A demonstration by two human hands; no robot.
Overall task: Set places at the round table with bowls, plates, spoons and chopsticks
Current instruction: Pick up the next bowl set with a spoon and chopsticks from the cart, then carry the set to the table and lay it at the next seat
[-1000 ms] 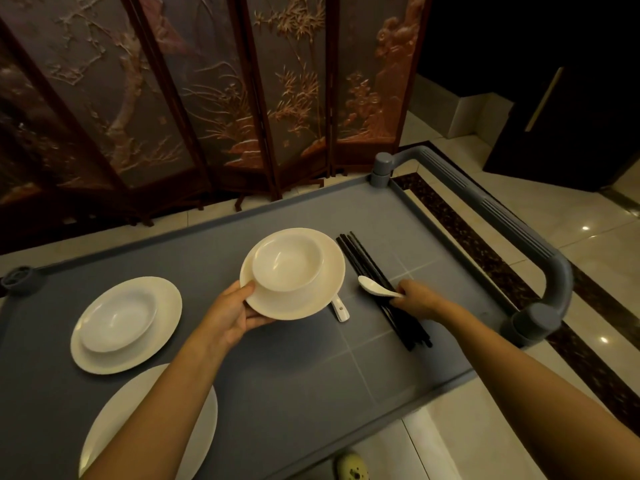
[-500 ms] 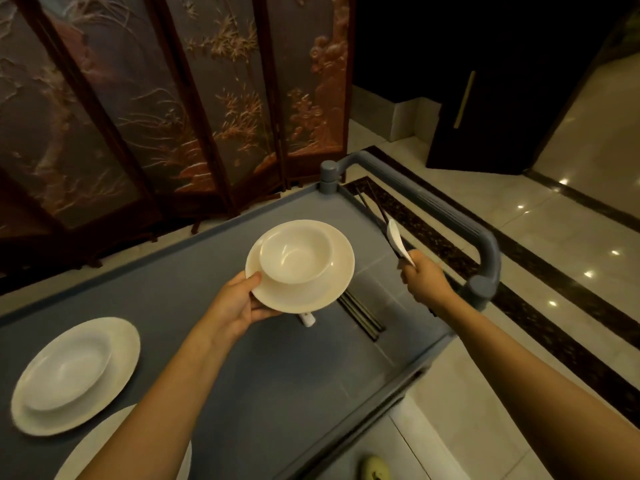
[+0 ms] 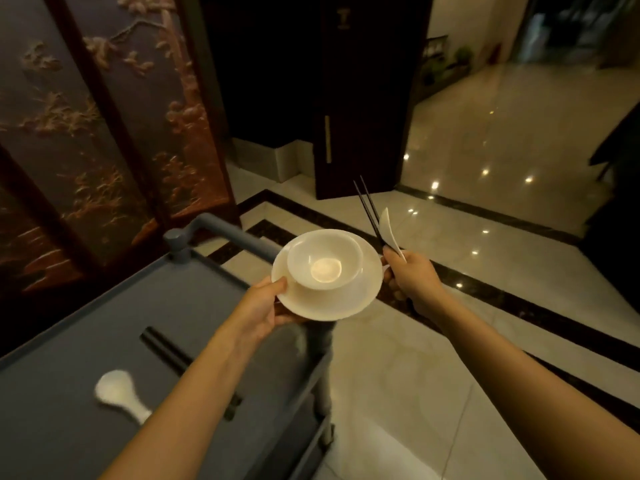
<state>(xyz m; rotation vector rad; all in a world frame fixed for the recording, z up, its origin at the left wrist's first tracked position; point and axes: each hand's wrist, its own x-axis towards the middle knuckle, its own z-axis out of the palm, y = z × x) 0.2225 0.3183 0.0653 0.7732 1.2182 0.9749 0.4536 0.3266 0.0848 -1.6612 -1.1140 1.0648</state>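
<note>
My left hand point(image 3: 265, 308) grips the near-left rim of a white plate point(image 3: 349, 299), and a white bowl point(image 3: 325, 259) sits upright on that plate. Both are held in the air past the right end of the grey cart point(image 3: 104, 341). To the right, my right hand point(image 3: 412, 278) is closed on a pair of black chopsticks point(image 3: 369, 209) and a white spoon point(image 3: 388, 228), all pointing up and away. Another white spoon point(image 3: 119, 396) and more black chopsticks point(image 3: 166, 348) lie on the cart top. The round table is not in view.
The cart's grey handle point(image 3: 225, 230) curves behind the plate. A carved folding screen point(image 3: 104, 133) stands at the left. Polished tile floor point(image 3: 467, 237) with a dark border strip spreads to the right, and a dark doorway and cabinet point(image 3: 360, 98) stand ahead.
The view has swung right, away from the cart. My left hand carried the plate and bowl off the cart top; my right hand lifted the chopsticks and spoon upright. The other plates left the view.
</note>
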